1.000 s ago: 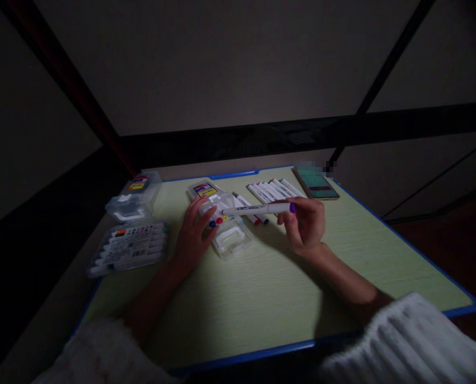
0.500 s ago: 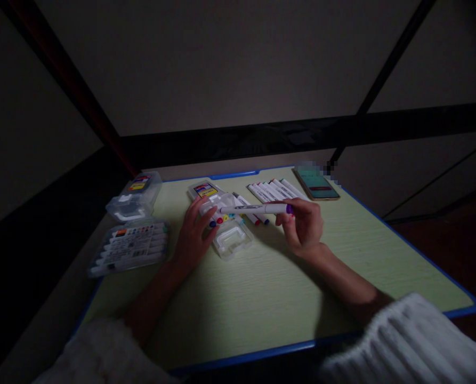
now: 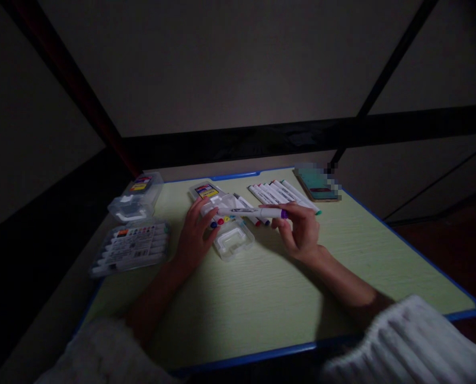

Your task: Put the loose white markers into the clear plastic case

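My right hand [image 3: 302, 230] pinches a white marker [image 3: 249, 212] near its purple end, holding it almost level over the table. The marker's other end reaches the fingertips of my left hand [image 3: 193, 234]. That hand's fingers are closed on the upper part of an opened clear plastic marker case [image 3: 234, 241]. Blue, red and yellow marker ends show in the case beside my left thumb; the rest of its inside is partly hidden by the held marker. Just behind the held marker, loose markers [image 3: 243, 204] with red and blue ends lie on the table.
A row of white markers [image 3: 280, 193] lies at the back right, beside a phone [image 3: 315, 184]. On the left are a closed case of markers [image 3: 134, 245] and a clear box [image 3: 136, 197] with a handle. The pale green table [image 3: 261, 309] has a blue rim.
My right hand and the purple-ended marker have shifted slightly left, and the marker is lower at its purple end. My left hand stays at the case.
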`<control>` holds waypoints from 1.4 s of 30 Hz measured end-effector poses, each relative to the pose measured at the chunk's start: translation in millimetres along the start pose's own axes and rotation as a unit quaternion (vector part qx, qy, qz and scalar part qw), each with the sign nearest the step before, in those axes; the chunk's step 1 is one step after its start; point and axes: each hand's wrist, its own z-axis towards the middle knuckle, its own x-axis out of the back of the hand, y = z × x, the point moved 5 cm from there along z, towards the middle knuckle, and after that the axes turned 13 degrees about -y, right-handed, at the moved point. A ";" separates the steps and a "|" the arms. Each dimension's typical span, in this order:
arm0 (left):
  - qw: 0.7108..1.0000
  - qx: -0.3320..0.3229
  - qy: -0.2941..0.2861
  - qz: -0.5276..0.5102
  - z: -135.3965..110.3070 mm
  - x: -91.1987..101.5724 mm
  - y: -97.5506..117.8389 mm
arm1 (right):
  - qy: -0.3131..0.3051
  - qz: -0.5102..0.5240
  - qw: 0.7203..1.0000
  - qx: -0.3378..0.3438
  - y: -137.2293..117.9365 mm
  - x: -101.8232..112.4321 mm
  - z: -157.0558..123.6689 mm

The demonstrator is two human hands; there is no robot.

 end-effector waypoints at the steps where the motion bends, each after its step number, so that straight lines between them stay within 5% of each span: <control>1: 1.000 0.000 0.000 0.001 -0.1 0.1 -0.1 | -0.004 0.005 1.000 0.002 -1.2 -0.6 0.6; 17: 1.000 -0.003 0.010 -0.008 -2.6 0.8 -2.2 | -0.082 -0.059 0.991 0.084 -26.5 -14.8 14.1; 42: 1.000 0.000 -0.001 0.000 -4.1 1.5 -1.2 | -0.131 -0.040 0.990 0.035 -29.7 -49.4 8.9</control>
